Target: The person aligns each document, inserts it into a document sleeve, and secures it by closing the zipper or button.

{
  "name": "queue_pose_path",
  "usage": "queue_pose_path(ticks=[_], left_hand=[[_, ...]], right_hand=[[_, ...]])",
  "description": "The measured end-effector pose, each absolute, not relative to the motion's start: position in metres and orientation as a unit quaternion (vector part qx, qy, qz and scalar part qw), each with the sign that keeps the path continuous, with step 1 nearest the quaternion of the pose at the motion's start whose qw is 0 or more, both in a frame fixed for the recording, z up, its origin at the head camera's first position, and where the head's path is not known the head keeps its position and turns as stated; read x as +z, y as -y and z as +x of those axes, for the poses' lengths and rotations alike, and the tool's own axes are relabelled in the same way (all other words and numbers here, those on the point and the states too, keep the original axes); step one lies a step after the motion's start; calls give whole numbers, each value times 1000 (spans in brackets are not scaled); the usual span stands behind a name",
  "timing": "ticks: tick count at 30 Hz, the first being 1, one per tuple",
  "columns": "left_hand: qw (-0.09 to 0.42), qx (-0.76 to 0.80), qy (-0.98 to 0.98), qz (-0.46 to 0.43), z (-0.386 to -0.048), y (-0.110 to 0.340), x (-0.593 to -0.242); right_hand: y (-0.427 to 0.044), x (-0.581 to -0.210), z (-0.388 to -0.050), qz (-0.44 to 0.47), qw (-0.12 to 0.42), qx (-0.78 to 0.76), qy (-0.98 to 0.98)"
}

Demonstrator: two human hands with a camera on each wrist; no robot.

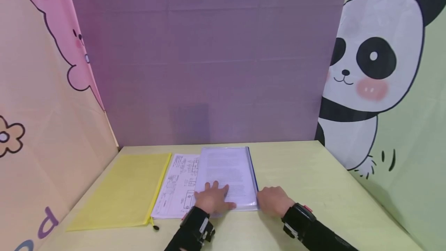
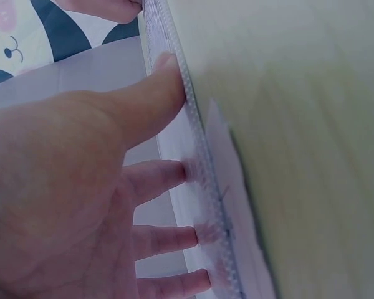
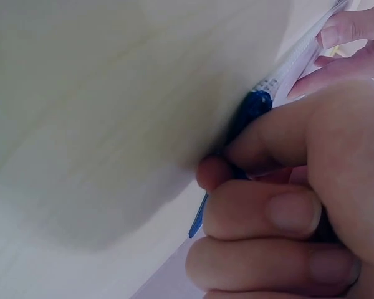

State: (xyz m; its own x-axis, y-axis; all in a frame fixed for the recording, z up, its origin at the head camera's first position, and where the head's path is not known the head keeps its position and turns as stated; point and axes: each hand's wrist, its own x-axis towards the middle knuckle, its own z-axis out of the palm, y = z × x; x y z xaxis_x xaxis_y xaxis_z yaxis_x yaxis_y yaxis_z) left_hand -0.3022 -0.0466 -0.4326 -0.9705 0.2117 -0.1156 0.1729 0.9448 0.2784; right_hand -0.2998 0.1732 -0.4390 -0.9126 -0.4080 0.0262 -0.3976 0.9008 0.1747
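A clear mesh zip document pouch (image 1: pixel 223 165) with a printed sheet inside lies flat on the table, its blue zipper edge (image 1: pixel 253 169) on the right. My left hand (image 1: pixel 213 200) rests on its lower left part with fingers spread; in the left wrist view the fingertips (image 2: pixel 188 237) press the pouch's surface. At the lower right corner my right hand (image 1: pixel 274 201) pinches the blue zipper edge between thumb and index finger, the other fingers curled in. The right wrist view shows the blue zipper end (image 3: pixel 252 112) by the fingers; a zipper pull itself is hidden.
Left of the pouch lies a white sheet with line diagrams (image 1: pixel 174 189), partly under it. A yellow zip pouch (image 1: pixel 118 189) lies further left, its dark zipper pull (image 1: pixel 155 227) hanging toward the front. A purple curtain (image 1: pixel 216 69) stands behind the table (image 1: pixel 313 177).
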Motion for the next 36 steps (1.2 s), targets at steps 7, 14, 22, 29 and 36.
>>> queue_pose_path(ticks=[7,14,22,29,36], left_hand=[[71,130,-983,104,-302,46,-433],[69,126,-984,101,-301,46,-432],[66,128,-985,96,-299,46,-432],[65,122,-986,94,-299,46,-431],[69,116,-986,94,-298,46,-430]], right_hand=[[-174,-437,-297,201,22,-71,977],[-175,-435,-295,204,15,-61,977],[-176,-430,-295,199,-21,-53,978],[-177,-426,-293,199,-37,-50,978],[-182,-425,-291,209,-53,-28,976]])
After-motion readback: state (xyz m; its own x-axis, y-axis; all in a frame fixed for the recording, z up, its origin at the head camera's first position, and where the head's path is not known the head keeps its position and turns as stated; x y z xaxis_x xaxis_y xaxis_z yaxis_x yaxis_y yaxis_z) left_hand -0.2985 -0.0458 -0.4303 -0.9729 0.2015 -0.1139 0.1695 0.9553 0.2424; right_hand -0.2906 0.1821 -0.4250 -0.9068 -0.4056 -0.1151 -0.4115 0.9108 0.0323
